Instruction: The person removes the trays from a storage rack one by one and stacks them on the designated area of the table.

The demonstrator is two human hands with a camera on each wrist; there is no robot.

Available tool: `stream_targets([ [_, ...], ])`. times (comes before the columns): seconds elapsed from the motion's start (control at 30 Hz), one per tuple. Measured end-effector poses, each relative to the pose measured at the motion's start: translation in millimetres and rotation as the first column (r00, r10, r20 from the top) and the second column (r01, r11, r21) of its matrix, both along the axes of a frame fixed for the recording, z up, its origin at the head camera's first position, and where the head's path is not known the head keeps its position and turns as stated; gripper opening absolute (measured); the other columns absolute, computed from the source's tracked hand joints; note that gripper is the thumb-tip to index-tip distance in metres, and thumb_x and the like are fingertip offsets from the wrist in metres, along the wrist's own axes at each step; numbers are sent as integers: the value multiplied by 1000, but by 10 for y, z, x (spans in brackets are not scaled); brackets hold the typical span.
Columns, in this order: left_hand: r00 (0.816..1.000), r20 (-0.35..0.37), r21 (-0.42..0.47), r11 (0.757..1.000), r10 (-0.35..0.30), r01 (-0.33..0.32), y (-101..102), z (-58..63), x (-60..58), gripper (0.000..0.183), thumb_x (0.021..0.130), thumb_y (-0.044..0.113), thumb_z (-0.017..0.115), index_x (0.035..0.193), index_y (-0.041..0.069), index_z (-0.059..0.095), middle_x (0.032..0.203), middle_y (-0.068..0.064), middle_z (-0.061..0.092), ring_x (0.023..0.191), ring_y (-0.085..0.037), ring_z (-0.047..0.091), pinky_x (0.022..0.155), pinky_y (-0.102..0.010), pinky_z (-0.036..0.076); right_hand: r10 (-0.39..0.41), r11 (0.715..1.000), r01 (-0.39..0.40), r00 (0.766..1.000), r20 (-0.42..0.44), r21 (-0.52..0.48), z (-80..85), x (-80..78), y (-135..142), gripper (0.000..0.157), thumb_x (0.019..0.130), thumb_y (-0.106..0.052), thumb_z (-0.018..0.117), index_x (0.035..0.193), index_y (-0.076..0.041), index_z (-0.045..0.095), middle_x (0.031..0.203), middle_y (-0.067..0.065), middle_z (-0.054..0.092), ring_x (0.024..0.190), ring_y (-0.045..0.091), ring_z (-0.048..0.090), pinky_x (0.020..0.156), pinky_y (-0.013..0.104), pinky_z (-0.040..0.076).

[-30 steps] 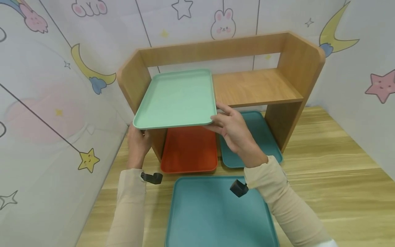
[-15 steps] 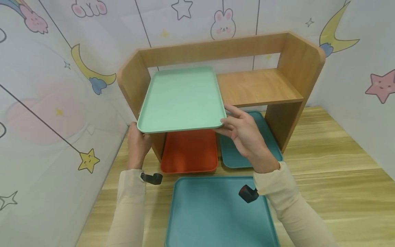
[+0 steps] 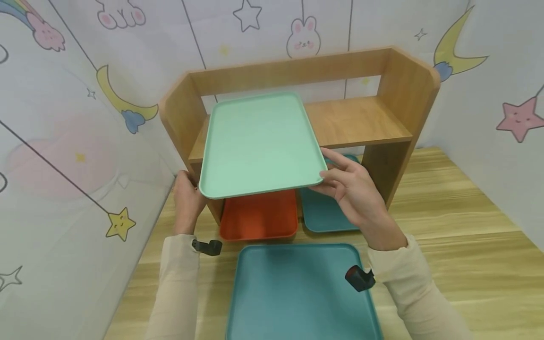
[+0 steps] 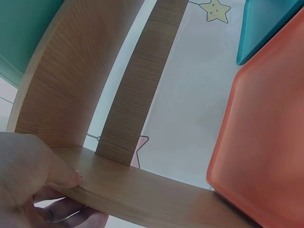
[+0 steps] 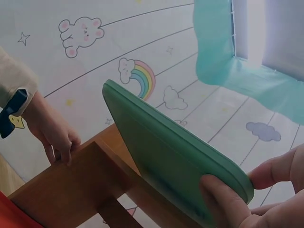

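Note:
A mint-green tray (image 3: pixel 259 146), held over the left part of a small wooden desktop shelf (image 3: pixel 352 120), tilts so that its near edge juts out past the shelf board. My right hand (image 3: pixel 359 196) pinches its near right corner; the right wrist view shows the thumb on one side of the rim and fingers on the other. At the shelf's left side panel, my left hand (image 3: pixel 187 198) grips the front edge. In the left wrist view the thumb lies on the panel (image 4: pixel 118 185) with the other fingers curled beneath.
Under the shelf board lie a red-orange tray (image 3: pixel 259 215) at left and a teal tray (image 3: pixel 327 212) at right. A larger teal tray (image 3: pixel 303 293) rests on the wood-patterned table (image 3: pixel 459 236) in front. Printed cloth walls (image 3: pixel 85 189) stand close at the left and behind.
The right hand has drawn the mint-green tray rightward and towards me, turning it slightly and baring some shelf board at its left. The left hand stays on the side panel.

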State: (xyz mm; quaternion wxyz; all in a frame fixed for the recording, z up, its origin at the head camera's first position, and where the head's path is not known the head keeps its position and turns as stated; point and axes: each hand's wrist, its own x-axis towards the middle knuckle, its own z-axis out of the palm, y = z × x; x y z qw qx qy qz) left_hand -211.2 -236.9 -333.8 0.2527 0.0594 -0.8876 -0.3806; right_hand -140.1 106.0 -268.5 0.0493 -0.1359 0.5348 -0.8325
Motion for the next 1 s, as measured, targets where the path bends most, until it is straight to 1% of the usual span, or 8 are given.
stream_targets([
  [0.13, 1000, -13, -12, 1000, -2, 2, -4, -23, -14, 19, 89, 5, 44, 102, -9, 44, 95, -23, 50, 89, -37, 49, 74, -44, 38, 7, 1000, -7, 1000, -1, -3, -45, 34, 64, 56, 93, 6, 47, 147, -3, 33, 99, 7, 61, 99, 17, 65, 83, 31, 54],
  [0.23, 1000, 3, -11, 1000, 2, -2, -2, -33, -23, 21, 91, 6, 45, 105, -10, 45, 100, -25, 51, 94, -38, 51, 76, -46, 39, 16, 1000, -16, 1000, 0, -13, -76, 53, 114, 56, 94, 5, 47, 147, -3, 32, 103, 7, 62, 99, 17, 65, 83, 32, 55],
  [0.43, 1000, 20, -8, 1000, 4, -3, 5, -37, -24, 20, 92, 6, 44, 107, -9, 44, 99, -23, 50, 91, -36, 49, 76, -45, 39, 30, 999, -31, 999, -28, -28, -144, 90, 209, 57, 95, 3, 49, 148, -1, 30, 117, 8, 63, 102, 16, 66, 82, 32, 55],
  [0.53, 1000, 20, -6, 1000, 7, -7, 6, -33, -24, 21, 92, 6, 44, 107, -9, 45, 98, -23, 50, 90, -36, 49, 75, -44, 39, 25, 999, -26, 999, -38, -29, -182, 106, 252, 56, 95, 3, 50, 147, 1, 30, 120, 8, 63, 103, 16, 66, 82, 32, 55],
  [0.83, 999, 50, -5, 1000, 21, -21, 9, -13, -22, 23, 92, 6, 44, 109, -9, 44, 100, -23, 50, 92, -35, 49, 77, -45, 40, 13, 999, -16, 999, -48, -49, -251, 137, 368, 56, 94, 3, 52, 146, 4, 30, 121, 6, 64, 104, 16, 66, 80, 31, 55],
  [1.0, 999, 43, -4, 1000, 15, -14, 9, -13, -25, 21, 92, 6, 45, 108, -8, 44, 98, -22, 50, 90, -35, 49, 76, -44, 39, 4, 998, -8, 998, -69, -65, -296, 136, 423, 54, 94, 3, 52, 145, 4, 33, 121, 6, 65, 102, 16, 67, 79, 31, 56],
])
